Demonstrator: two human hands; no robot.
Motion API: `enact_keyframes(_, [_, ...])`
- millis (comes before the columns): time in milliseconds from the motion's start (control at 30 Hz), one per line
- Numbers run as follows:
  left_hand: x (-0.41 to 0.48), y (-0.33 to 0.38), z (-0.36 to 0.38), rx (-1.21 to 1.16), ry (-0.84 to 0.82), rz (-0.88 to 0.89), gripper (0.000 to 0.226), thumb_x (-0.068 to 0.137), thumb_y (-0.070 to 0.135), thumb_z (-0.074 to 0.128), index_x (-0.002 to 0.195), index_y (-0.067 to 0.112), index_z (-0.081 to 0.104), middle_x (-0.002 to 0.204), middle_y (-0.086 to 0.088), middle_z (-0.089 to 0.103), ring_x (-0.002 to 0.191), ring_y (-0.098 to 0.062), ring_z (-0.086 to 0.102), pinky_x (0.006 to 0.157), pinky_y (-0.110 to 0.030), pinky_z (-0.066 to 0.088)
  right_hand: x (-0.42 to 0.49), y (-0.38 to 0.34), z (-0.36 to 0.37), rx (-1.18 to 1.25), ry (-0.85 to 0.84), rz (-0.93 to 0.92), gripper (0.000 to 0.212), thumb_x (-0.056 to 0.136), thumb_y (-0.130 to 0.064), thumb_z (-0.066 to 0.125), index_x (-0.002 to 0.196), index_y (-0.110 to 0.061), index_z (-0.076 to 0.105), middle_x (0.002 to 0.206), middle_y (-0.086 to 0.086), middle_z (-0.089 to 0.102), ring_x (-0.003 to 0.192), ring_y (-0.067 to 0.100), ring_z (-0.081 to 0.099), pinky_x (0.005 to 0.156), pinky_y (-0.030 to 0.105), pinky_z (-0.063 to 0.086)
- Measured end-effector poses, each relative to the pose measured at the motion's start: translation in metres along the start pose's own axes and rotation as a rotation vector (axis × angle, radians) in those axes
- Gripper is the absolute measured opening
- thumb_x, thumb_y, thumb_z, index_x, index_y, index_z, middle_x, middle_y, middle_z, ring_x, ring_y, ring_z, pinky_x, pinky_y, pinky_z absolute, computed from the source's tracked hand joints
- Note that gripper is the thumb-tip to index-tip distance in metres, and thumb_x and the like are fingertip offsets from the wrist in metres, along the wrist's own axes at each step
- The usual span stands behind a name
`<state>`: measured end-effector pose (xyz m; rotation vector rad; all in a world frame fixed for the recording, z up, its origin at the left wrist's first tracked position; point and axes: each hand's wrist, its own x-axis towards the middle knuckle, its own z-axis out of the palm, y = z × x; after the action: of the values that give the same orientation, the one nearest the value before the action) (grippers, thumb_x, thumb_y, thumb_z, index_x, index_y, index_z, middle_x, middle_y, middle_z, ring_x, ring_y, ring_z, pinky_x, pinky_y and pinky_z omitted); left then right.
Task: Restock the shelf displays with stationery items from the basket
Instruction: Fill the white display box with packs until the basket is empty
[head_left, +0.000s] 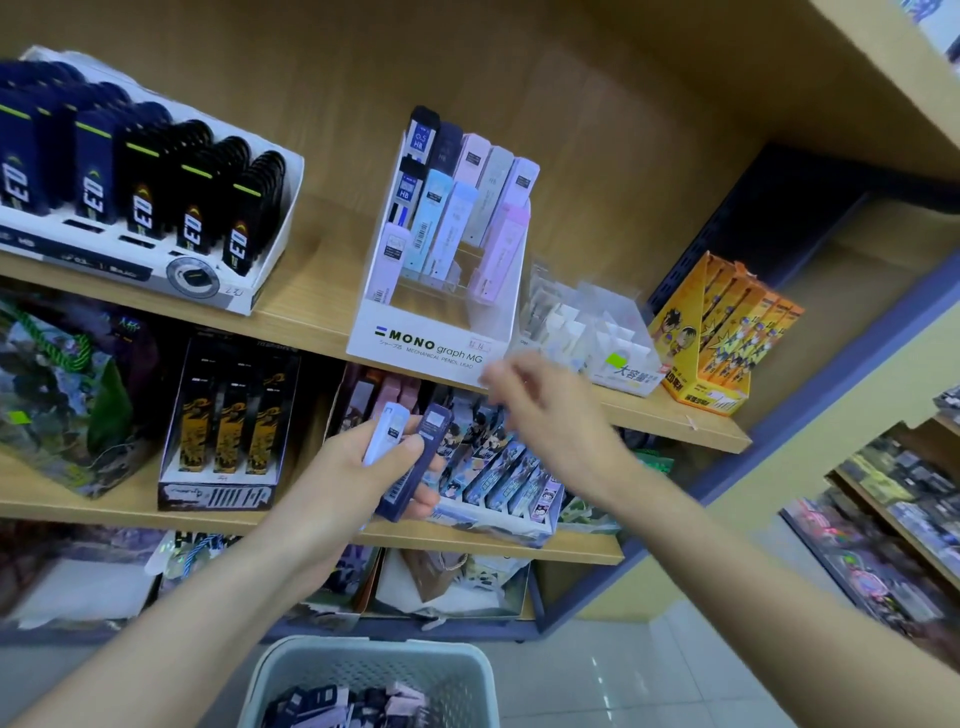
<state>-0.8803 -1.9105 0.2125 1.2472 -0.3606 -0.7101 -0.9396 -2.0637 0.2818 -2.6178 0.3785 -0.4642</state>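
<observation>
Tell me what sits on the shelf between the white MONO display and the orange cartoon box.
In the head view, a clear plastic bin of small white packs stands between the MONO display and the orange box.

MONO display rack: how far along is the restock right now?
Partly done. The display rack has cases in its back rows, but its front middle slots stand empty. The left hand holds two lead cases; the right hand is blurred near them. The basket holds spare cases.
</observation>
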Motion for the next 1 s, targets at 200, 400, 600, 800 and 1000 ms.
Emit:
enact_keyframes(200, [-0.004,-0.002,-0.002,0.094,-0.007,0.127,0.017,0.097,0.015,0.048,0.098,0.022,0.064,0.065,0.000,0.071,0.057,-0.012,0.067,0.053,-0.018,0.053,-0.024,-0.016,0.021,0.308,-0.213,0.090,0.003,0.092,-0.020,0.060,0.091,-0.020,0.063,0.068,-0.006,0.063,0.060,0.006,0.060,0.058,0.021,0.052])
enact_keyframes(400, [-0.007,0.007,-0.010,0.095,-0.083,0.162,0.019,0.096,0.018,0.047,0.091,0.013,0.065,0.070,0.000,0.067,0.058,-0.015,0.062,0.043,-0.025,0.049,-0.020,-0.029,0.004,0.507,-0.163,0.096,0.005,0.092,-0.009,0.058,0.095,-0.012,0.059,0.078,0.005,0.065,0.064,0.009,0.063,0.060,0.020,0.053])
enact_keyframes(600, [-0.008,0.022,-0.020,0.200,0.073,0.268,0.024,0.099,0.025,0.043,0.090,0.007,0.056,0.066,-0.008,0.062,0.030,-0.004,0.034,0.032,-0.013,0.025,0.000,-0.056,-0.018,0.508,0.030,-0.036,0.009,0.093,-0.003,0.054,0.093,-0.012,0.059,0.081,0.004,0.064,0.066,0.007,0.062,0.064,0.022,0.056])
enact_keyframes(800, [0.022,0.034,-0.043,-0.018,0.138,0.012,0.026,0.102,0.020,0.034,0.090,-0.001,0.044,0.035,0.000,0.047,0.020,-0.008,0.022,0.029,-0.015,0.017,0.062,-0.060,-0.042,0.237,0.458,-0.123,0.010,0.097,-0.009,0.047,0.099,-0.012,0.055,0.084,0.001,0.063,0.068,0.005,0.061,0.064,0.016,0.052])
enact_keyframes(1000, [-0.008,0.033,-0.045,0.108,0.167,0.189,0.020,0.099,0.025,0.040,0.083,0.014,0.045,0.072,-0.006,0.046,0.046,-0.012,0.025,0.037,-0.018,0.020,0.108,-0.049,-0.049,-0.076,0.459,-0.160,0.011,0.097,-0.010,0.046,0.096,-0.018,0.054,0.094,0.005,0.063,0.087,0.023,0.062,0.083,0.038,0.052])
